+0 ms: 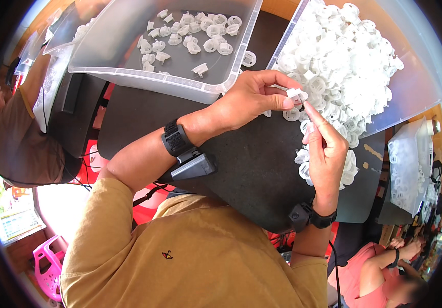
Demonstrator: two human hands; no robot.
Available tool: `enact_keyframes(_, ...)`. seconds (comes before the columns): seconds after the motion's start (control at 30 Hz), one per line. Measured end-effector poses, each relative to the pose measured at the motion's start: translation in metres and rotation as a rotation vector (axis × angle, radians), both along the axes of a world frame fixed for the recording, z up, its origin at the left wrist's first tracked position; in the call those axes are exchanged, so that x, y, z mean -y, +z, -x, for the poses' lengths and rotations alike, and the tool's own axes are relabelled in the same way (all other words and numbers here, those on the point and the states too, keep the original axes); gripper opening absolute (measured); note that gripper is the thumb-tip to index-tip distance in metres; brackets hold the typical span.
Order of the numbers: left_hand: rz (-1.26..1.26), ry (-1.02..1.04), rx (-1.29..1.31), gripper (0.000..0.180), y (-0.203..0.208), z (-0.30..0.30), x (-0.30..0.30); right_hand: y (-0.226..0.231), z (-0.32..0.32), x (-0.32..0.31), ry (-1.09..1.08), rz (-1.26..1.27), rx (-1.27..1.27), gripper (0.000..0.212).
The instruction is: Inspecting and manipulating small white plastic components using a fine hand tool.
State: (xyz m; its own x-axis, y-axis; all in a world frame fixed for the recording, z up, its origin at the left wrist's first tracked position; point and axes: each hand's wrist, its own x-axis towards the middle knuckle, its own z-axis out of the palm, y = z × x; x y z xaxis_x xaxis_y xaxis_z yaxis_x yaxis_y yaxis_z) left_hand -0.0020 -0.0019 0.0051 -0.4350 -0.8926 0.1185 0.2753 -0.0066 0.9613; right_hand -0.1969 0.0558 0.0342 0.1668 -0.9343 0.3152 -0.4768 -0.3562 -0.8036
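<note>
Head view: the left hand (254,100) pinches a small white plastic piece (295,94) between thumb and fingers, held above the surface (241,169) near the middle of the scene. At the right of the piece, the right hand (329,151) reaches up with its index finger extended to it and its thumb lower down, apart from that fingertip; whether it grips anything cannot be told.

To the far left, a translucent tub (144,79) holds a loose scatter of similar white pieces (193,31). To the far right, a second tub (418,77) holds a large heap of white pieces (334,51), and more loose pieces (352,167) lie on the surface just beside the right hand. Each wrist wears a black strap, the left strap (175,138) and the right strap (323,220).

A brown sleeve (23,138) shows at the left edge; near right sits a person in a pink top (357,272), beyond whom hangs a clear bag (405,169) of pale items.
</note>
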Motion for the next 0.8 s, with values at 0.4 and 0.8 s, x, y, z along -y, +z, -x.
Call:
enact_keyframes(0.4,-0.205,-0.081,-0.266,0.029,-0.0002,-0.0004,-0.0026,-0.0014,0.0033,-0.0021,-0.059,0.008,0.015,0.035)
enact_keyframes(0.8,-0.170,-0.073,-0.202,0.030,-0.0008,0.0005,-0.0022,-0.0011,0.0005,-0.0019,-0.074,0.019,-0.027,0.038)
